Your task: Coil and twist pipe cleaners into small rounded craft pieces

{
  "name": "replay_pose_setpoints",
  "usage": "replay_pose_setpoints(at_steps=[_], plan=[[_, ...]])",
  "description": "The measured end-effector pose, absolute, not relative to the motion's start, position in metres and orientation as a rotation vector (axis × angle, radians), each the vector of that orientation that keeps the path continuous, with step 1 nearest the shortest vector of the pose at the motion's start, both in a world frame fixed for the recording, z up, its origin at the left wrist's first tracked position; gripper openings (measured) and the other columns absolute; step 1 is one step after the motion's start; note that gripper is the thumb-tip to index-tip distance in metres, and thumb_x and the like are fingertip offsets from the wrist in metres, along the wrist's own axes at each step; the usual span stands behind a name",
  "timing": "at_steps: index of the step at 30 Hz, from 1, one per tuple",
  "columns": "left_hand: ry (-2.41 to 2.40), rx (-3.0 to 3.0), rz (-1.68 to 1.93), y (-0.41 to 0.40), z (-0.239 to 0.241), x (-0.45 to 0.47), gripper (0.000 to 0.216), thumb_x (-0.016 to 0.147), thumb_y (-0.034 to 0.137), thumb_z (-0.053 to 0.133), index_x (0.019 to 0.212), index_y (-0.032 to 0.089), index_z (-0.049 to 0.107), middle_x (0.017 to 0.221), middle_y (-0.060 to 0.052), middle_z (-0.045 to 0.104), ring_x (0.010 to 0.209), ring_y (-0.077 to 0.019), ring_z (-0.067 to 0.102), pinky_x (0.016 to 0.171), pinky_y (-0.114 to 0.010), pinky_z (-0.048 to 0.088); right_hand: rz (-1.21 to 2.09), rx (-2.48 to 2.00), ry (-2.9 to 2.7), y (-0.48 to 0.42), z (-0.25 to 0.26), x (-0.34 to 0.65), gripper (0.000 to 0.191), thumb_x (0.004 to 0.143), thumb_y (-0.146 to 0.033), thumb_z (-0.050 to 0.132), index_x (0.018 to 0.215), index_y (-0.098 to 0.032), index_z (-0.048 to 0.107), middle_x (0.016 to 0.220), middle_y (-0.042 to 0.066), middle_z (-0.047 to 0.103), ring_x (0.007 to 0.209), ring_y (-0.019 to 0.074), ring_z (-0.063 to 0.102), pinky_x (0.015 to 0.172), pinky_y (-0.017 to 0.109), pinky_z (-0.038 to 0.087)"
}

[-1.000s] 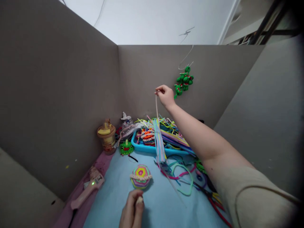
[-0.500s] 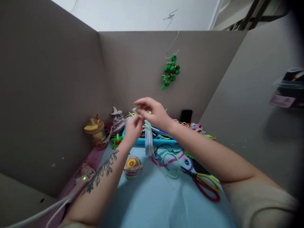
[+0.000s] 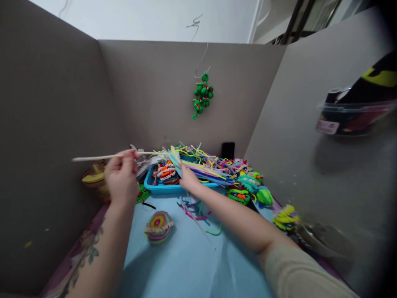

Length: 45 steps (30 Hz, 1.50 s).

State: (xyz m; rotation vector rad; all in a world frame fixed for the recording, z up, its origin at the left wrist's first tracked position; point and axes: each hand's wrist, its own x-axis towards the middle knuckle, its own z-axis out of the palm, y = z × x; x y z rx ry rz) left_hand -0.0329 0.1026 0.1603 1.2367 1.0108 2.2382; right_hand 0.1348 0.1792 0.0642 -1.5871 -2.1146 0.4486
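My left hand (image 3: 122, 174) is closed around a cream-white strand of yarn (image 3: 89, 158), which sticks out to the left and also runs right toward a bundle. My right hand (image 3: 188, 178) grips that bundle of pastel yarn strands (image 3: 204, 167), whose long ends fan out to the right. The bundle is above a blue tray (image 3: 164, 189) heaped with coloured yarn. Inside the tray's left part lies an orange, white and red crocheted piece (image 3: 166, 171). Below the hands, a striped crocheted ball (image 3: 158, 227) rests on the blue cloth (image 3: 186, 265).
Loose yarn scraps (image 3: 198, 211) lie in front of the tray. Crocheted pieces (image 3: 263, 196) line the right side, near a clear bowl (image 3: 325, 238). A phone-like black object (image 3: 228, 150) leans at the back. Green crocheted figures (image 3: 203, 97) hang on a wire. A brown cup (image 3: 94, 178) stands left.
My hands have moved apart, the left one leftward with the white strand drawn out straight. The bundle that hung down now lies sideways in my right hand. The view has turned right.
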Motion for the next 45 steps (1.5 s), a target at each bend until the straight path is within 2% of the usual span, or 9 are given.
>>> replay_pose_setpoints(at_steps=[4, 9, 14, 18, 23, 30, 36, 42, 45], plan=[[0.879, 1.051, 2.38, 0.078, 0.177, -0.058, 0.01, 0.081, 0.03, 0.063, 0.078, 0.021, 0.063, 0.068, 0.001, 0.059, 0.045, -0.0036, 0.038, 0.038, -0.015, 0.026, 0.19, -1.513, -2.25, 0.205, 0.091, 0.177, 0.063, 0.076, -0.009, 0.048, 0.136, -0.022, 0.034, 0.125, 0.009, 0.054, 0.11, 0.0225, 0.054, 0.09, 0.031, 0.042], [0.906, 0.87, 2.174, 0.06, 0.139, -0.056, 0.016, 0.071, 0.028, 0.069, 0.078, 0.014, 0.064, 0.062, 0.001, 0.056, 0.042, -0.0033, 0.036, 0.035, -0.015, 0.023, -0.075, -1.498, -2.659, 0.242, 0.105, 0.211, 0.05, 0.08, -0.031, 0.056, 0.129, -0.028, 0.045, 0.126, 0.009, 0.053, 0.117, 0.0287, 0.047, 0.093, 0.037, 0.039], [1.035, 0.632, 2.018, 0.034, 0.085, -0.049, 0.029, 0.063, 0.031, 0.075, 0.082, 0.013, 0.063, 0.064, 0.002, 0.058, 0.042, -0.0024, 0.036, 0.036, -0.013, 0.025, -0.043, -1.732, -2.553, 0.25, 0.066, 0.184, 0.08, 0.069, -0.057, 0.062, 0.136, -0.022, 0.033, 0.132, 0.017, 0.045, 0.116, 0.0335, 0.047, 0.09, 0.043, 0.04], [1.087, 0.498, 1.973, 0.013, 0.055, -0.046, 0.031, 0.061, 0.036, 0.076, 0.08, 0.015, 0.064, 0.062, 0.003, 0.056, 0.043, -0.0024, 0.036, 0.037, -0.013, 0.026, -0.088, -1.952, -2.389, 0.254, 0.042, 0.158, 0.095, 0.064, -0.042, 0.071, 0.141, -0.021, 0.02, 0.129, 0.021, 0.045, 0.112, 0.0341, 0.051, 0.088, 0.045, 0.04], [1.109, 0.498, 1.957, 0.006, 0.034, -0.047, 0.031, 0.063, 0.04, 0.075, 0.08, 0.016, 0.065, 0.063, 0.003, 0.057, 0.045, -0.0024, 0.037, 0.039, -0.013, 0.026, -0.005, -2.017, -2.319, 0.279, 0.063, 0.174, 0.066, 0.08, -0.018, 0.054, 0.139, -0.021, 0.025, 0.107, 0.016, 0.062, 0.095, 0.0261, 0.062, 0.078, 0.036, 0.045], [1.093, 0.51, 1.893, 0.006, 0.03, -0.047, 0.033, 0.062, 0.042, 0.076, 0.08, 0.016, 0.066, 0.062, 0.002, 0.058, 0.045, -0.0023, 0.036, 0.04, -0.013, 0.026, -0.149, -1.987, -2.294, 0.304, 0.112, 0.208, 0.039, 0.088, -0.025, 0.045, 0.127, -0.023, 0.039, 0.116, 0.015, 0.059, 0.104, 0.025, 0.057, 0.083, 0.037, 0.042], [1.109, 0.571, 1.745, 0.003, 0.028, -0.041, 0.04, 0.06, 0.044, 0.076, 0.082, 0.013, 0.065, 0.058, 0.002, 0.056, 0.043, -0.0032, 0.034, 0.039, -0.015, 0.024, 0.161, -1.903, -2.513, 0.271, 0.079, 0.202, 0.098, 0.062, -0.044, 0.076, 0.14, -0.016, 0.025, 0.141, 0.021, 0.035, 0.126, 0.0334, 0.038, 0.098, 0.042, 0.035], [1.094, 0.766, 1.662, -0.001, 0.021, -0.031, 0.042, 0.064, 0.048, 0.072, 0.084, 0.011, 0.065, 0.049, 0.005, 0.048, 0.042, -0.0045, 0.034, 0.041, -0.017, 0.021, 0.137, -1.61, -2.247, 0.215, 0.117, 0.203, 0.052, 0.082, -0.015, 0.052, 0.133, -0.013, 0.044, 0.138, 0.014, 0.043, 0.127, 0.0223, 0.04, 0.106, 0.034, 0.029], [1.043, 0.823, 1.687, -0.007, 0.023, -0.024, 0.04, 0.064, 0.047, 0.072, 0.082, 0.011, 0.064, 0.047, 0.006, 0.044, 0.041, -0.0042, 0.033, 0.041, -0.017, 0.02, 0.247, -1.299, -2.153, 0.147, 0.124, 0.201, 0.04, 0.086, -0.021, 0.047, 0.125, -0.016, 0.053, 0.129, 0.009, 0.053, 0.12, 0.0194, 0.048, 0.102, 0.033, 0.036]])
